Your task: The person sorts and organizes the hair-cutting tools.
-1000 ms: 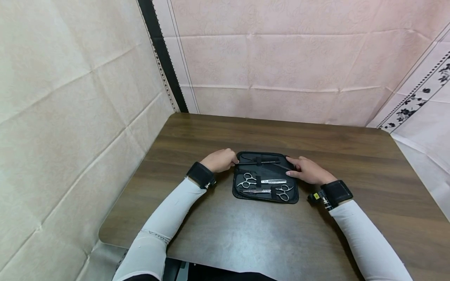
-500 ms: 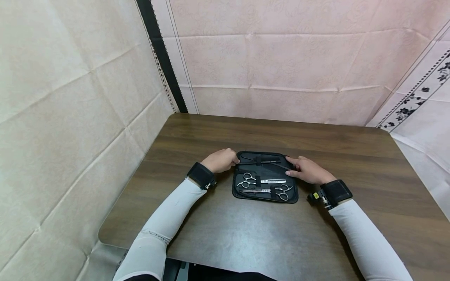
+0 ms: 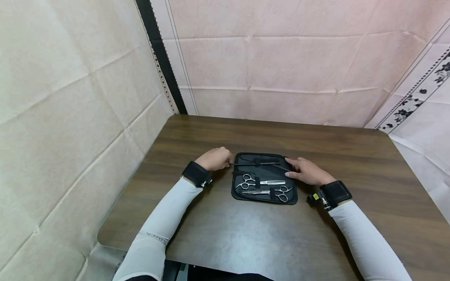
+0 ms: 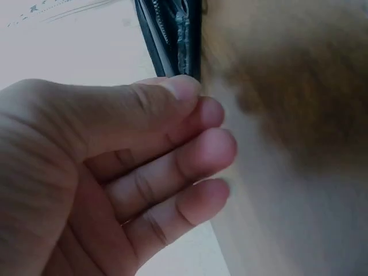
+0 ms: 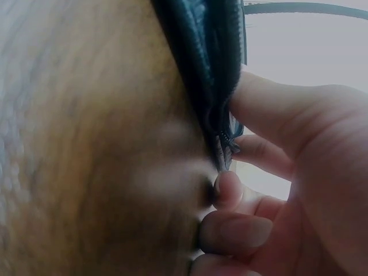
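A black zip case [image 3: 263, 197] lies spread on the table. Two pairs of silver scissors are strapped in it: one pair [image 3: 273, 182] above, the other pair [image 3: 256, 192] below. Across the case's upper part runs a thin dark rod [image 3: 246, 164], comb-like in outline, passing a black strap. The left hand [image 3: 215, 159] pinches the rod's left end just beyond the case; its thumb [image 4: 185, 89] meets the forefinger there, other fingers loosely bent. At the upper right edge, the right hand [image 3: 306, 170] grips the case with thumb and fingers beside the zipper [image 5: 229, 144].
The wooden table [image 3: 197, 218] has rounded corners and extends around the case. Pale cloth hangs [image 3: 288, 70] close behind it and a further pale cloth [image 3: 81, 117] stands along the left side.
The left hand has shifted slightly left, and more of the thin dark rod shows past the case's left edge. The right hand keeps its hold.
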`<move>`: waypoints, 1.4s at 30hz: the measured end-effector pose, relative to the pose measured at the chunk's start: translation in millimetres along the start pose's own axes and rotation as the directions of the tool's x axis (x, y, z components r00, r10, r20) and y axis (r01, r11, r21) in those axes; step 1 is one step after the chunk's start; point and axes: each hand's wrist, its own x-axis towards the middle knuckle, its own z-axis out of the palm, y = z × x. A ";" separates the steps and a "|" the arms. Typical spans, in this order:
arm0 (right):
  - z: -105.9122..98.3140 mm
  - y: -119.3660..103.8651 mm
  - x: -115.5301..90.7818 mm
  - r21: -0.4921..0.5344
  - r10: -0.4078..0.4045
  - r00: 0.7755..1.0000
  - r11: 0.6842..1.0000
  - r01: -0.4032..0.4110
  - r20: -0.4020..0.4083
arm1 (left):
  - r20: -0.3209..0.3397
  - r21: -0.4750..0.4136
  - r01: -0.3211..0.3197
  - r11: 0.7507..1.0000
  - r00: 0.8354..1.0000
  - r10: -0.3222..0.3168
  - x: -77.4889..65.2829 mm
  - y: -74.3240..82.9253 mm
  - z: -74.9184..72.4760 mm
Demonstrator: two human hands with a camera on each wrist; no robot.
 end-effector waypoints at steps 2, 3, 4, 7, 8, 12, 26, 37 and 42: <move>0.0 0.9 -0.1 -0.006 -0.004 1.000 1.000 0.004 -0.004 | -0.001 -0.012 -0.020 1.000 1.000 0.020 1.0 0.1 -0.5; -0.2 1.1 -0.2 -0.007 -0.005 1.000 1.000 0.005 -0.005 | 0.000 -0.018 -0.028 0.999 1.000 0.028 1.5 0.5 -0.7; -0.5 1.3 -0.4 -0.008 -0.006 1.000 1.000 0.006 -0.007 | -0.002 -0.024 -0.036 0.999 0.999 0.036 2.1 0.9 -0.8; -1.1 1.6 -0.9 -0.009 -0.009 1.000 1.000 0.009 -0.008 | -0.004 -0.032 -0.050 0.998 0.999 0.049 3.6 1.5 -0.3; -1.2 1.6 -1.1 -0.008 -0.009 1.000 1.000 0.009 -0.007 | -0.003 -0.032 -0.051 0.998 0.999 0.051 3.6 1.8 -0.2; -1.5 1.6 -1.3 -0.012 -0.010 1.000 1.000 0.010 -0.006 | -0.008 -0.023 -0.056 0.998 0.998 0.056 3.8 1.6 1.1; -1.8 0.2 2.3 -0.010 0.007 1.000 1.000 -0.007 -0.007 | -0.044 0.002 -0.044 0.999 0.998 0.044 5.6 -0.6 4.5; 1.4 0.8 3.3 0.031 0.059 0.998 0.998 -0.059 -0.007 | -0.041 0.019 -0.049 0.999 0.998 0.050 5.3 1.2 7.9; 0.7 2.9 3.7 0.026 0.059 0.998 0.998 -0.059 -0.005 | -0.049 0.025 -0.055 0.998 0.997 0.057 5.1 2.3 7.1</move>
